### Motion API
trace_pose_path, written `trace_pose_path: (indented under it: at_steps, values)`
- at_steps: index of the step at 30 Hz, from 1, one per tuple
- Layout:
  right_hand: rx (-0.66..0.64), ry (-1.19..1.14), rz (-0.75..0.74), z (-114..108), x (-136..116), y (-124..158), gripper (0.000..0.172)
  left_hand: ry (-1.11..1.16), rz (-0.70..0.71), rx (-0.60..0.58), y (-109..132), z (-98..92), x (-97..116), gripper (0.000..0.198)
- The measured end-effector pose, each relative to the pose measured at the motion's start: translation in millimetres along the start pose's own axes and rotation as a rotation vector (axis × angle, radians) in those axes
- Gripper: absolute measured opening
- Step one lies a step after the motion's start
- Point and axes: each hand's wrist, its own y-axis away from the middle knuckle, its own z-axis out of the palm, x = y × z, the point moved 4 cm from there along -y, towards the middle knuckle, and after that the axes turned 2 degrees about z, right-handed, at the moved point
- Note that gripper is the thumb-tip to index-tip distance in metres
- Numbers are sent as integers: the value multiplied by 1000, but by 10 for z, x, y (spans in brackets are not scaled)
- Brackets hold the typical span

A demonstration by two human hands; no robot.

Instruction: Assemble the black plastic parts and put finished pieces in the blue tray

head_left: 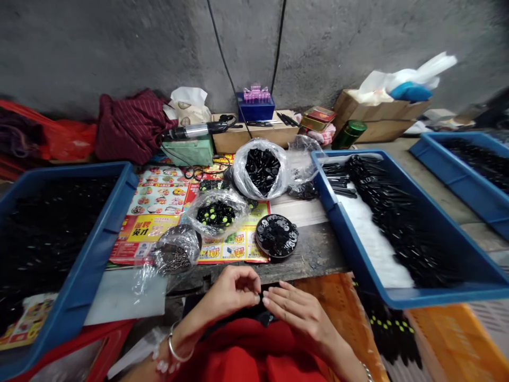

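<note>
The left hand [234, 289] and right hand [300, 312] are facing each other over the lap, fingertips almost meeting, and a dark piece [265, 317] is lying just below and between them, mostly hidden; its long axis is not showing, and neither hand is clearly nearer. The left fingers are bending towards the thumb in a loose ring, the right fingers are stretching nearly straight, and I cannot tell whether either hand is gripping the piece. Straight beyond them, on the rough wooden desk [318, 241], flat, shiny black discs [277, 233] are filling a round dish. A crinkled clear bag [193, 243] is holding small metallic bits [175, 260] on the left. Rightward, slim glossy black sticks [401, 223] are lying in a stiff blue tray [441, 298].
</note>
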Motion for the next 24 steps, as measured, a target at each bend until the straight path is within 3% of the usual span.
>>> trace_pose_path:
  at_steps: [9,19,24]
  values:
    - [90,-84,83,40,57,46,40,178,109,68,60,30,78,16]
    - [84,-53,98,81,63,100,42,89,126,141,-8,9,-8,10]
    - [9,20,35,50,18,97,38,-32,72,130,-4,-3,-2,6]
